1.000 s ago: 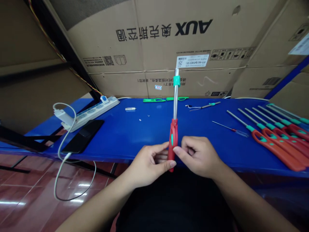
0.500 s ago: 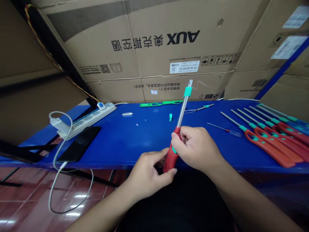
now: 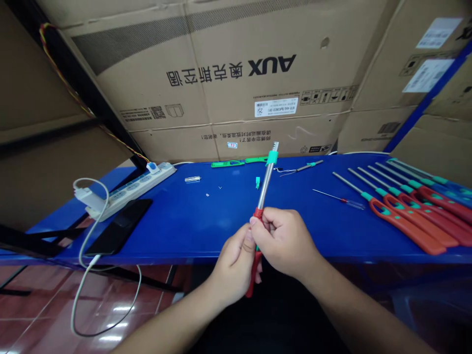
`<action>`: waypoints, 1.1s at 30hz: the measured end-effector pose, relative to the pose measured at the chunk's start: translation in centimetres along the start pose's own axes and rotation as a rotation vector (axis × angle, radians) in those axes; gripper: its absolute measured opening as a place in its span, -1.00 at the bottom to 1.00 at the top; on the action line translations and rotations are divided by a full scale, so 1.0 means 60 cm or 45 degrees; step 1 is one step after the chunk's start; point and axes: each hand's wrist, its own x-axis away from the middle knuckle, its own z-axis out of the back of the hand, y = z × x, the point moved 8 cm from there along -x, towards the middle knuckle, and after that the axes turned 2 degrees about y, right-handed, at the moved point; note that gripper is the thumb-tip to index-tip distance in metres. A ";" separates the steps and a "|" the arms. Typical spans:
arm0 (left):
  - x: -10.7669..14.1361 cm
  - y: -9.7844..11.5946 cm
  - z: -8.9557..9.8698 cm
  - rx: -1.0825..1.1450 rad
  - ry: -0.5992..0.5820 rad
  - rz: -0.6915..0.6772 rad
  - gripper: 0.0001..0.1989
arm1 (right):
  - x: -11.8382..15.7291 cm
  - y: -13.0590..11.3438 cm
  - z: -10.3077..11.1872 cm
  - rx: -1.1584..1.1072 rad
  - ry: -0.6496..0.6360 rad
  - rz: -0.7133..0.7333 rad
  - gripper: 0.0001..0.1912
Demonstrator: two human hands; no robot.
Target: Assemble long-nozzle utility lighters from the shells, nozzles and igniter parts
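Gripped in both hands above the middle of the near edge of the desk (image 3: pixel 206 236): red lighter (image 3: pixel 265 191). Closed around the handle (image 3: pixel 252 285) with left hand (image 3: pixel 230 270), fingertips partly visible past the far side. Closed around the neck, at the junction of handle and metal tube, with right hand (image 3: pixel 285 241); thumbs close together. Nearer to the tube: right hand. Nearer to the handle butt: left hand. Along the long axis: from the butt, low and toward the body, upward and away toward the back edge, with a slight lean to the right.

Forward of both hands: exposed tube, with green collar (image 3: pixel 272 157) just below the tip. Beyond, on the desk: small green part (image 3: pixel 257 182), left of the tube in view; green shells (image 3: pixel 227 163) along the back edge. Farther right: screwdriver (image 3: pixel 353 203), then row of lighters (image 3: pixel 409 227), handles toward the near right corner. At the left: phone (image 3: pixel 120 226), beside power strip (image 3: pixel 132 191).
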 end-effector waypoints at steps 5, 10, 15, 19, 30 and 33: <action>0.006 -0.011 0.004 0.078 0.001 0.125 -0.45 | -0.022 -0.002 0.018 -0.224 -0.035 0.041 -0.66; 0.009 -0.018 0.002 0.168 -0.043 0.221 -0.42 | -0.092 0.021 0.090 -0.706 0.288 -0.005 -0.56; 0.012 -0.019 -0.007 0.147 -0.099 0.239 -0.42 | -0.125 0.020 0.086 -0.910 0.256 -0.080 -0.60; 0.015 -0.023 -0.011 0.234 -0.145 0.253 -0.43 | -0.120 0.016 0.060 -1.091 0.089 -0.107 -0.70; 0.010 0.001 -0.022 0.679 -0.251 0.214 -0.49 | -0.053 0.015 -0.039 -1.342 -0.591 -0.056 -0.68; 0.011 -0.001 -0.023 0.665 -0.241 0.242 -0.49 | -0.054 0.036 -0.040 -1.367 -0.387 -0.192 -0.68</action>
